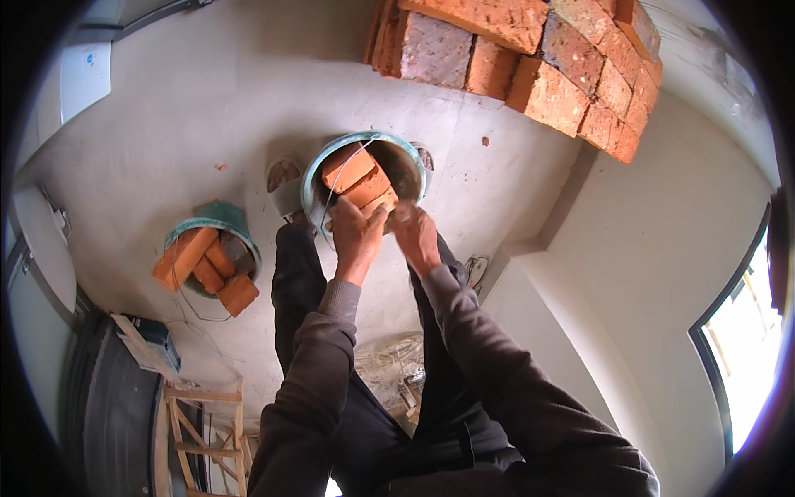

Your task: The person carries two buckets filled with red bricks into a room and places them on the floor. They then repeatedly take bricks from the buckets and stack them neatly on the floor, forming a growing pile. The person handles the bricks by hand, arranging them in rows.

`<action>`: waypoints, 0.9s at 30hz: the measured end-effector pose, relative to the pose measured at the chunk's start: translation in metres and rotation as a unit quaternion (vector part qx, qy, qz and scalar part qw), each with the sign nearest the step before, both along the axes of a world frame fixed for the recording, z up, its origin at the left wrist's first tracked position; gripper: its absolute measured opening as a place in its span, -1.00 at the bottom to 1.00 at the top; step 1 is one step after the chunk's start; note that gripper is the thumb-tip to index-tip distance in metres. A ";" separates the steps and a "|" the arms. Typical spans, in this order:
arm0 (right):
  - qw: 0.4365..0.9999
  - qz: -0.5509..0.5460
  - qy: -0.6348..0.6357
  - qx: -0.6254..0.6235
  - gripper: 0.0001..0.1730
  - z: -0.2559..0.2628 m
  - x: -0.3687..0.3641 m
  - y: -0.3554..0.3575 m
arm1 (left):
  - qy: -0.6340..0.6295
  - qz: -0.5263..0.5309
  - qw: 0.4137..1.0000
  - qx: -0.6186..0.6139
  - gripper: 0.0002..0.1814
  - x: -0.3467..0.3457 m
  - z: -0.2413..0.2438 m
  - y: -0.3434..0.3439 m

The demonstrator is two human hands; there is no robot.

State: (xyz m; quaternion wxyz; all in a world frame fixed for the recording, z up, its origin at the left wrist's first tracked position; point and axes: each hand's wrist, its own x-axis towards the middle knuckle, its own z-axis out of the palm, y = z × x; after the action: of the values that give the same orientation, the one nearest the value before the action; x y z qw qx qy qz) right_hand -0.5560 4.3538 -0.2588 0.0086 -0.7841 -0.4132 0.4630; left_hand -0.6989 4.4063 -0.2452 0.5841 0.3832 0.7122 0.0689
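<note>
A green bucket (417, 146) stands between my feet and holds several orange bricks (348, 168), with its thin wire handle lying across them. Over the rim nearest me, my left hand (358, 233) touches or grips the closest brick, its thumb and fingers around the near end. Beside it my right hand (415, 236) is slightly blurred at the same end of the bricks; its fingertips are partly hidden, so its hold is unclear. To the left, a second green bucket (217, 214) is tilted in view and filled with bricks (238, 294) that stick out over its rim.
A large stack of bricks (553, 93) stands on the floor at the upper right. Small brick fragments (486, 141) lie about. At the lower left are a wooden frame (208, 395) and a dark box (155, 341). Coiled cable (388, 357) lies behind my legs; a wall runs along the right.
</note>
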 end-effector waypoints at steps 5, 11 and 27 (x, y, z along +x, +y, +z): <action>0.977 0.033 0.203 -0.053 -0.47 0.103 -0.017 -0.005 | 0.047 0.122 0.991 0.000 0.20 0.002 -0.040 -0.015; 0.974 0.040 0.172 -0.140 -0.52 0.087 -0.005 -0.036 | 0.202 0.102 0.973 -0.044 0.33 0.041 -0.041 0.025; 0.966 -0.060 0.243 -0.066 -0.58 0.074 0.007 -0.016 | 0.273 0.177 0.931 -0.168 0.30 0.061 -0.074 0.061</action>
State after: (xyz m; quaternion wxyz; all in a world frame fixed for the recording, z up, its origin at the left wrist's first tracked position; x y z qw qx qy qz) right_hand -0.5485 4.3375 -0.1847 0.0852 -0.6701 -0.3194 0.6646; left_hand -0.6382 4.4669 -0.3196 0.4015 0.1513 0.9015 -0.0567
